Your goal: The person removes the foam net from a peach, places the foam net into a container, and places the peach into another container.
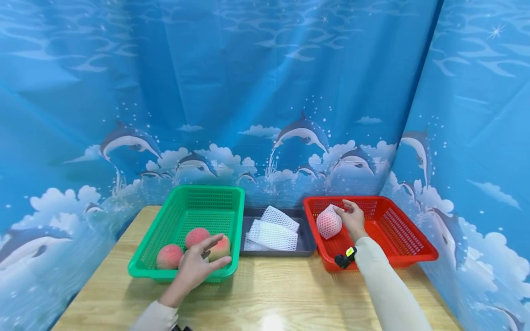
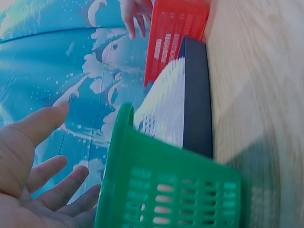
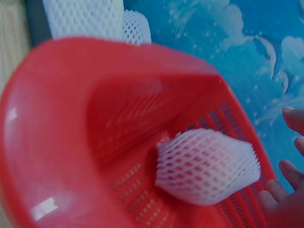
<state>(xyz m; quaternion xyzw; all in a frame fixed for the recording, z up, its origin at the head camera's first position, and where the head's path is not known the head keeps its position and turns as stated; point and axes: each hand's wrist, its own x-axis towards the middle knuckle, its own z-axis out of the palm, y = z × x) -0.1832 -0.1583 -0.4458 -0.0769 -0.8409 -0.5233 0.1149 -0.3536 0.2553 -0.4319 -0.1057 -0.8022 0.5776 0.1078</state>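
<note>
In the head view, my left hand (image 1: 196, 266) hovers over the front of a green basket (image 1: 142, 250), fingers spread and holding nothing. Below and around it lie several peaches (image 1: 169, 256) inside that basket. My right hand (image 1: 352, 219) is above a red basket (image 1: 397, 239), beside a peach in a white foam net (image 1: 329, 222). The right wrist view shows a gap between the netted peach (image 3: 206, 166) and the fingers (image 3: 289, 171), which are loosely spread. The netted peach lies at the left end of the red basket.
Between the baskets stands a dark grey tray (image 1: 305, 243) holding several flat white foam nets (image 1: 275, 232). All of these stand on a wooden table (image 1: 265, 289). A blue curtain (image 1: 265, 92) printed with dolphins hangs behind and on the sides.
</note>
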